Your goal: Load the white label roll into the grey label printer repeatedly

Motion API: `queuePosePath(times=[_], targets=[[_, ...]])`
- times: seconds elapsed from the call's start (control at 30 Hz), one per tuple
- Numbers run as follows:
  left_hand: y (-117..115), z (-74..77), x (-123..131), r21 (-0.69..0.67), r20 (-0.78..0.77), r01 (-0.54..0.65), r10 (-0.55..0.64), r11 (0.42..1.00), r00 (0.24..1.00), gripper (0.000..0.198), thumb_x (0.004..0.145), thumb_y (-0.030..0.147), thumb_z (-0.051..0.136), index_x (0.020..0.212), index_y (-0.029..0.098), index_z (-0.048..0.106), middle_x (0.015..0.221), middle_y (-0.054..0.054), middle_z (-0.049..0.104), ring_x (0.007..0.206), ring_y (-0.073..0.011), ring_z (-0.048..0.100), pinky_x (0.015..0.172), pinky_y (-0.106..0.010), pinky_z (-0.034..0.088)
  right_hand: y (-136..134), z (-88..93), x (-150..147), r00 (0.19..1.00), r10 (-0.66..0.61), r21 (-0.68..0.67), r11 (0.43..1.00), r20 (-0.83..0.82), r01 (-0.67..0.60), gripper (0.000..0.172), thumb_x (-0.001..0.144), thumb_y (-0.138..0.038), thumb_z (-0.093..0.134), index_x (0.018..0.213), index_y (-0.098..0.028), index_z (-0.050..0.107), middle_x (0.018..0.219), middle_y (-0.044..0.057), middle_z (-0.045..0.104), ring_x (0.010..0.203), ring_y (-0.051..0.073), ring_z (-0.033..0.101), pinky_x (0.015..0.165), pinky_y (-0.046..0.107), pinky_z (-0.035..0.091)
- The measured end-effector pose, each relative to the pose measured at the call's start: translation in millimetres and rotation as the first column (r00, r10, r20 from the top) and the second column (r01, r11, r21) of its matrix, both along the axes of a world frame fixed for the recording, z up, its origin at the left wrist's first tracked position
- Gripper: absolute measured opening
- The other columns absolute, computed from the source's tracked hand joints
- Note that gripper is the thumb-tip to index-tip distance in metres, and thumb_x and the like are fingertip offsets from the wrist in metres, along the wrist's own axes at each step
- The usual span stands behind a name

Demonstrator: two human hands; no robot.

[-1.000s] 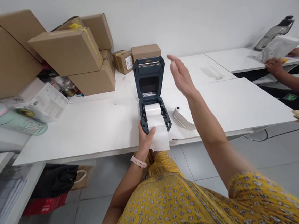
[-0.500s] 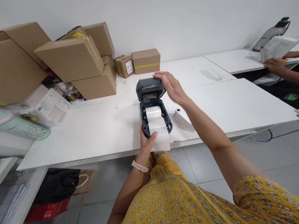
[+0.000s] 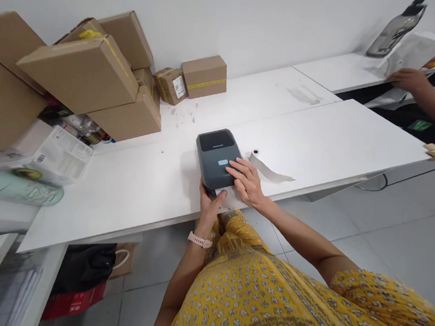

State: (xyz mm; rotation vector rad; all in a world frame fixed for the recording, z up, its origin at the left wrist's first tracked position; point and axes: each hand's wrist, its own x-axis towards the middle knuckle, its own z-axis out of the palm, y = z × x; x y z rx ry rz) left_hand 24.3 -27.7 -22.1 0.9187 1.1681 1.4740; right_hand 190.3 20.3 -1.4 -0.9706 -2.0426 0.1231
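A dark grey label printer [image 3: 217, 155] stands near the front edge of the white table, its lid down. White label paper [image 3: 232, 197] hangs out of its front. My left hand [image 3: 209, 204] grips the printer's front left corner, thumb on the paper and the other fingers hidden beneath. Over the front right of the lid rests my right hand [image 3: 248, 183], its fingers stretched out on the lid. Just right of the printer lies a small paper roll [image 3: 255, 153] with a loose strip trailing toward the table edge.
Cardboard boxes [image 3: 76, 79] are stacked at the left, with two smaller ones by the wall. A mint bottle [image 3: 21, 187] and a white box [image 3: 59, 156] lie at the left end. To the right, another person's hands [image 3: 410, 81] hold a plastic package beside a clear bottle [image 3: 396, 30].
The printer's raised lid has come down, covering the label roll inside. My right hand moved from the lid's upper edge down to its front right. My left hand stayed at the front corner.
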Motion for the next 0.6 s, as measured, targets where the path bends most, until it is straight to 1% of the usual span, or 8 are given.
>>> queuePosePath(times=[0.1,0.17,0.27,0.33,0.4,0.43,0.5,0.6], targets=[[-1.2,-2.1,0.5,0.027,0.006,0.012,-0.012,1.0,1.0,0.102,0.071,0.045,0.089,0.157,0.025,0.036,0.161,-0.016,0.051,0.149,-0.0324,0.049,0.124,-0.045,0.039,-0.9,-15.7,-5.1,0.999,-0.037,-0.027,0.999,-0.021,0.037,0.052,0.103,-0.034,0.031,0.137,-0.028,0.071,0.145,0.007,0.068,0.146,0.03,0.052,0.126,0.059,0.039],[-4.0,-2.2,0.0,0.022,-0.019,0.019,-0.018,1.0,1.0,0.096,0.077,0.045,0.085,0.157,0.023,0.037,0.16,-0.016,0.051,0.149,-0.0338,0.049,0.122,-0.044,0.041,-1.2,-24.9,-7.6,0.998,-0.054,-0.039,0.998,-0.02,0.054,0.053,0.102,-0.034,0.031,0.134,-0.028,0.072,0.143,0.007,0.069,0.145,0.031,0.053,0.126,0.06,0.038],[-7.5,4.6,-2.7,-0.028,-0.142,-0.102,0.097,0.994,0.985,0.079,0.092,0.057,0.067,0.158,0.024,0.038,0.164,-0.013,0.047,0.154,-0.0318,0.043,0.124,-0.042,0.041,-1.2,-34.2,-10.6,0.996,-0.092,-0.042,0.995,-0.022,0.091,0.054,0.101,-0.034,0.03,0.131,-0.028,0.074,0.141,0.008,0.07,0.146,0.031,0.052,0.126,0.061,0.037],[-3.9,17.2,-6.3,0.006,-0.274,-0.262,0.254,0.965,0.928,0.069,0.1,0.061,0.048,0.159,0.027,0.039,0.169,-0.009,0.041,0.158,-0.0271,0.037,0.128,-0.04,0.035,-0.8,-37.9,-12.2,0.993,-0.119,-0.056,0.991,0.004,0.119,0.055,0.1,-0.034,0.03,0.13,-0.029,0.075,0.139,0.007,0.071,0.146,0.032,0.051,0.126,0.061,0.036],[7.7,36.5,-11.2,0.146,-0.386,-0.376,0.403,0.915,0.83,0.065,0.104,0.06,0.035,0.161,0.028,0.037,0.171,-0.007,0.036,0.161,-0.0235,0.031,0.132,-0.039,0.028,-0.2,-40.6,-13.0,0.99,-0.135,-0.057,0.989,0.026,0.136,0.055,0.1,-0.034,0.029,0.129,-0.029,0.075,0.137,0.007,0.072,0.146,0.031,0.051,0.127,0.061,0.035],[16.3,47.7,-13.9,0.235,-0.421,-0.396,0.46,0.888,0.782,0.065,0.104,0.058,0.032,0.162,0.027,0.034,0.172,-0.006,0.034,0.162,-0.0229,0.028,0.133,-0.039,0.025,0.3,-41.8,-13.1,0.99,-0.138,-0.05,0.989,0.023,0.139,0.056,0.1,-0.035,0.028,0.129,-0.029,0.075,0.136,0.007,0.072,0.146,0.031,0.051,0.127,0.06,0.035],[36.6,70.3,-18.9,0.381,-0.466,-0.385,0.534,0.841,0.706,0.066,0.104,0.056,0.03,0.164,0.027,0.031,0.175,-0.004,0.028,0.165,-0.0242,0.019,0.134,-0.043,0.02,1.1,-43.9,-12.9,0.991,-0.136,-0.033,0.99,0.001,0.135,0.058,0.1,-0.036,0.026,0.128,-0.029,0.076,0.135,0.008,0.072,0.145,0.031,0.053,0.127,0.059,0.035],[65.2,95.2,-22.3,0.425,-0.534,-0.279,0.488,0.861,0.69,0.07,0.1,0.057,0.045,0.162,0.026,0.035,0.176,-0.004,0.025,0.167,-0.0314,0.006,0.134,-0.052,0.015,1.9,-46.1,-12.1,0.992,-0.129,-0.067,0.989,0.004,0.129,0.057,0.099,-0.038,0.027,0.128,-0.03,0.075,0.135,0.007,0.073,0.146,0.03,0.051,0.129,0.059,0.033]])
